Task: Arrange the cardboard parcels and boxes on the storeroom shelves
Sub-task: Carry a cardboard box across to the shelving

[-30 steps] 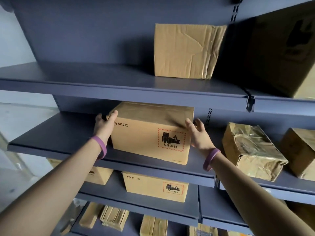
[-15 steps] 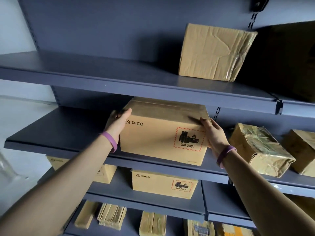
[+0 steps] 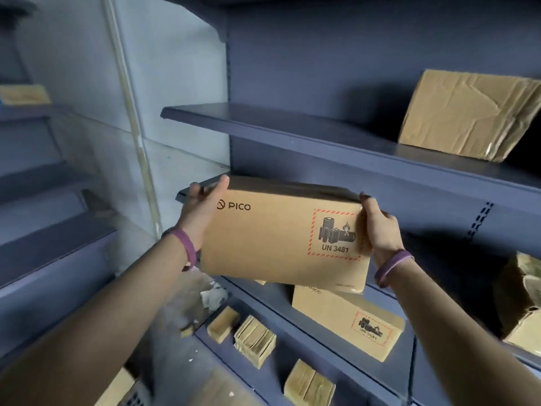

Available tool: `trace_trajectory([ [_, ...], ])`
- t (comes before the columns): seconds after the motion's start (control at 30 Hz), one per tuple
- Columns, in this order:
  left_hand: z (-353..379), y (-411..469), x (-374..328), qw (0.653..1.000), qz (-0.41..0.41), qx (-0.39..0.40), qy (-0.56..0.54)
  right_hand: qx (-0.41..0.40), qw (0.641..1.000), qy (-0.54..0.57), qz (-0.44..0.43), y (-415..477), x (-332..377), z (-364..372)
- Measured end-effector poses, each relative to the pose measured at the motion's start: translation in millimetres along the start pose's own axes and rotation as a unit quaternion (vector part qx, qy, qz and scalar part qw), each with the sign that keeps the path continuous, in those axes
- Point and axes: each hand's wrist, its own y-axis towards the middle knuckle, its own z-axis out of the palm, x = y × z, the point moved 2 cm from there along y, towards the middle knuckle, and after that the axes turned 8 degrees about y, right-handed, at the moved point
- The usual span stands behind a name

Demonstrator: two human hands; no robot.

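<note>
Hands: left hand (image 3: 202,213) and right hand (image 3: 380,230) clasp the box (image 3: 278,244) ends, fingers curled.
Box: below the shelf (image 3: 307,130).
Tip: keep it level.

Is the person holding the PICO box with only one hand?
No, the left hand grips the PICO box at its left end and the right hand grips its right end.
</note>
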Motion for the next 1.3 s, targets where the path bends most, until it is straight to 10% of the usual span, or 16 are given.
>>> trace_trajectory([
  [0.57,-183.1,-82.3,4.0,0.991,-0.028,-0.129,-0.01,0.185,0.982,-0.001,-0.022,-89.1,11.1,123.9],
  [0.97,-226.1,-88.4,42.5,0.994,-0.107,-0.017,0.017,0.397,0.915,0.07,-0.016,-103.0,-21.1,139.1],
  [1.3,-212.3,-105.7,62.4,0.993,-0.015,-0.083,0.084,0.358,0.929,0.082,0.04,-104.1,-33.9,136.7],
])
